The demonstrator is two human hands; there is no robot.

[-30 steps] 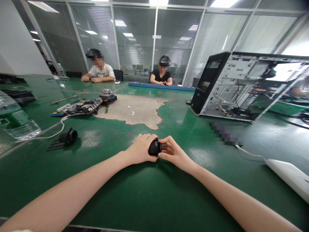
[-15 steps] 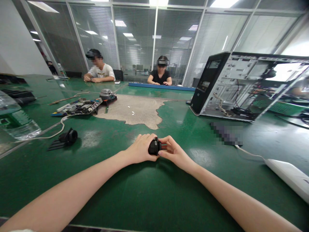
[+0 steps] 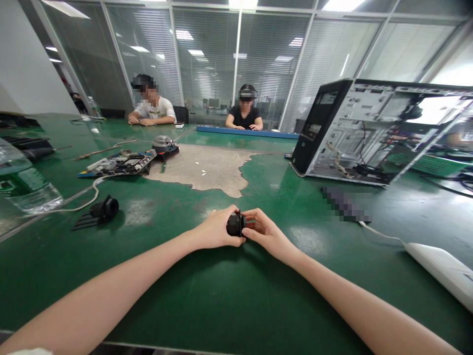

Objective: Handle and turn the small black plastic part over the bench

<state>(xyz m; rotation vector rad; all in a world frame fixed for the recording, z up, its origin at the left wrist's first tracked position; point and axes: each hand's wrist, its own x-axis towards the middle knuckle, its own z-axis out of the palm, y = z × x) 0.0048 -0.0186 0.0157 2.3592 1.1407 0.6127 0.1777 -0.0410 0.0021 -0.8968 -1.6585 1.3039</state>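
Just above the green table (image 3: 221, 305), a small black cylindrical part (image 3: 233, 225) with a wider rim sits between my two hands. My left hand (image 3: 216, 229) is closed around its left side, with fingers over the top and thumb below. From the right, my right hand (image 3: 266, 230) pinches the rim end between fingertips and thumb. The fingers cover much of the part, so its exact kind cannot be made out. To the left lies another black plastic piece (image 3: 105, 209) with a round, open end and flat prongs.
An opened computer case (image 3: 321, 130) stands at the right, near a pixelated phone-like object (image 3: 345, 204) cabled to a white power bank (image 3: 441, 271). At the left are a circuit board (image 3: 121, 162) and a water bottle (image 3: 29, 182). Two people sit across the table.
The black part has turned slightly between my hands, and my left fingers have shifted around it. Both arms stay almost where they were.
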